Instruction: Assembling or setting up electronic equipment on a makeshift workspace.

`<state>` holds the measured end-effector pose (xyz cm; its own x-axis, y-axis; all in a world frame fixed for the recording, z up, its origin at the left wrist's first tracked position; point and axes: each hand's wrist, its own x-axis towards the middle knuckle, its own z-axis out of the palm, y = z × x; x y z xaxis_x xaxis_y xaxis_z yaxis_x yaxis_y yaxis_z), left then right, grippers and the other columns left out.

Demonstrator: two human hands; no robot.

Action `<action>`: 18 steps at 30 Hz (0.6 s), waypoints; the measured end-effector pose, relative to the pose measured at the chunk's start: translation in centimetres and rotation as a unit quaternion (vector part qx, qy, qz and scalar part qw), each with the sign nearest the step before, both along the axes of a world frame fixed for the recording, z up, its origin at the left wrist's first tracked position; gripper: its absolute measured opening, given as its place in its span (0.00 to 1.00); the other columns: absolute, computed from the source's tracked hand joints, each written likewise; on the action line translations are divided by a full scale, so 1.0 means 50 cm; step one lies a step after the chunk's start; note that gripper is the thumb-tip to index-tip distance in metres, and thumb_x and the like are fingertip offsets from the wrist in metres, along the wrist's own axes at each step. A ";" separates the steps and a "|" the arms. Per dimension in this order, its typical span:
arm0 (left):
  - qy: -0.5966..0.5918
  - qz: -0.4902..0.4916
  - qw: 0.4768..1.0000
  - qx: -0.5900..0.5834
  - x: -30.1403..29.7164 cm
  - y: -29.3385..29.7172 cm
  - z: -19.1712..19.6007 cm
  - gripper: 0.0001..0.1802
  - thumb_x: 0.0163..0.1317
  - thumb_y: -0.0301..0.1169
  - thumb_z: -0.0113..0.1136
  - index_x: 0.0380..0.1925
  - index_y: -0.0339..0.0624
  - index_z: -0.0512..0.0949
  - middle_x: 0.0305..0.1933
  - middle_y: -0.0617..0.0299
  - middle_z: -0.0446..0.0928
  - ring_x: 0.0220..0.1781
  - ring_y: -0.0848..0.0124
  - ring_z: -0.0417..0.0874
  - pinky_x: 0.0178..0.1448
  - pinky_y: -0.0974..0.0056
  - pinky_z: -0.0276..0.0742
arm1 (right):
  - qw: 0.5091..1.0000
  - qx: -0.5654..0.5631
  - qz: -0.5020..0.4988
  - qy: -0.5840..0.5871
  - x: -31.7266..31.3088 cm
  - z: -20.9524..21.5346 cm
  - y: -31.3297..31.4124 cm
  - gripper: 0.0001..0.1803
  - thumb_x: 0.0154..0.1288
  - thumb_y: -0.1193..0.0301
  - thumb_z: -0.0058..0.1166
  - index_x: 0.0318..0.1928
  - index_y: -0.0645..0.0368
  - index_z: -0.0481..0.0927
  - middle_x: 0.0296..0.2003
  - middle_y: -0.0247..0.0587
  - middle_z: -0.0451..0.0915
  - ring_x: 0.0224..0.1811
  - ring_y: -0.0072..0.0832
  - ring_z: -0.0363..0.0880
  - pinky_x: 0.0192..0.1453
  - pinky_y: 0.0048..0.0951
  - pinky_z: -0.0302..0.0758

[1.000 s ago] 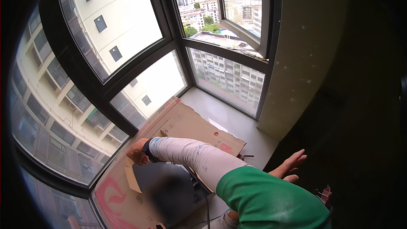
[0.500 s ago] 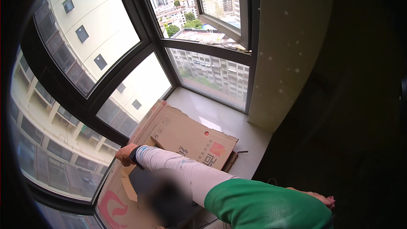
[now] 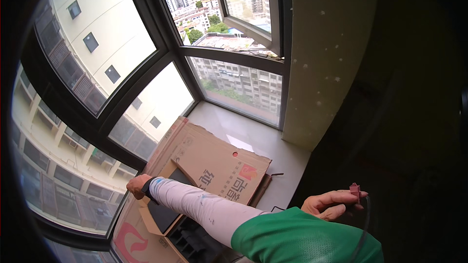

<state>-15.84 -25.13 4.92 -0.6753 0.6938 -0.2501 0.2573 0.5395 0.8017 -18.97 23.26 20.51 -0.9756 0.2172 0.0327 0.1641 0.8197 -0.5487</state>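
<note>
My left hand (image 3: pixel 138 186), a dark band at its wrist, reaches across to the window side of an open cardboard box (image 3: pixel 148 218). Its fingers curl down by the box's edge, and what they grip is hidden. Inside the box are a dark flat panel (image 3: pixel 163 216) and a black insert with compartments (image 3: pixel 195 241). At the right, my right hand (image 3: pixel 327 205) pinches a small maroon, block-shaped piece (image 3: pixel 355 191) at its fingertips. A thin dark cable (image 3: pixel 366 214) hangs beside that piece and passes down in front of my green sleeve.
A flattened brown carton (image 3: pixel 214 153) with red and dark print lies under and behind the box on a pale sill (image 3: pixel 234 122). Dark-framed windows (image 3: pixel 234 57) enclose the corner, one pane tilted open. A speckled wall (image 3: pixel 317 68) stands at the right, beside a very dark area.
My right hand has risen into view from behind the green sleeve with the maroon piece. My left hand has shifted slightly left and down. The black insert, blurred before, now shows.
</note>
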 end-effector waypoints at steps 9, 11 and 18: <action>-0.310 -0.428 0.844 0.095 0.490 0.624 0.259 0.25 0.74 0.26 0.59 0.69 0.34 0.71 0.60 0.47 0.81 0.61 0.59 0.85 0.64 0.60 0.80 | 0.999 0.021 0.009 0.037 0.033 0.008 -0.001 0.12 0.56 0.74 0.60 0.40 0.58 0.89 0.42 0.51 0.88 0.48 0.48 0.88 0.45 0.45 0.84; -0.368 -0.471 0.792 0.121 0.547 0.650 0.318 0.25 0.74 0.26 0.59 0.69 0.34 0.70 0.60 0.47 0.81 0.61 0.59 0.85 0.65 0.60 0.80 | 0.997 0.019 0.037 0.067 0.010 0.058 -0.051 0.12 0.56 0.76 0.58 0.41 0.59 0.89 0.41 0.53 0.88 0.47 0.51 0.87 0.45 0.46 0.84; -0.619 -0.549 0.545 0.135 0.694 0.720 0.385 0.26 0.74 0.25 0.59 0.71 0.34 0.69 0.60 0.45 0.81 0.62 0.58 0.84 0.66 0.58 0.80 | 0.998 0.022 0.017 0.057 -0.005 0.024 -0.022 0.11 0.56 0.75 0.57 0.38 0.59 0.89 0.39 0.54 0.87 0.44 0.53 0.87 0.43 0.47 0.84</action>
<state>18.88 10.88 24.17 0.7542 0.6347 0.1685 -0.5225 0.4245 0.7395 -19.24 22.18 21.70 -0.9718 0.1791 0.1531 0.0732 0.8470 -0.5265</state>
